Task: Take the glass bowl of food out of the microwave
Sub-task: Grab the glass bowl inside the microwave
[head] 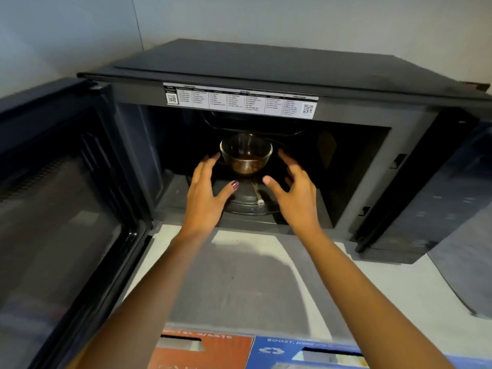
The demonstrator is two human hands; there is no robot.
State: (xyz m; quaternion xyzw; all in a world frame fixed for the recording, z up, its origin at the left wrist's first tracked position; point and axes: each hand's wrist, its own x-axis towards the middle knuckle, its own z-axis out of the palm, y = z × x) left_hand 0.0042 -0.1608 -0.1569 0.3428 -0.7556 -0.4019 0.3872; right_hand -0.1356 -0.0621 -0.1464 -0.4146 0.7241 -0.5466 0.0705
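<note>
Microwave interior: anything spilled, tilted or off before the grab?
Nothing stands out. The bowl sits upright on the turntable, with no visible spill. Both hands are open on either side, not yet touching it.

I see a pale surface [399, 294] carrying the open black microwave [266, 75] at the back; a grey mat [234, 283] lies directly before it.
</note>
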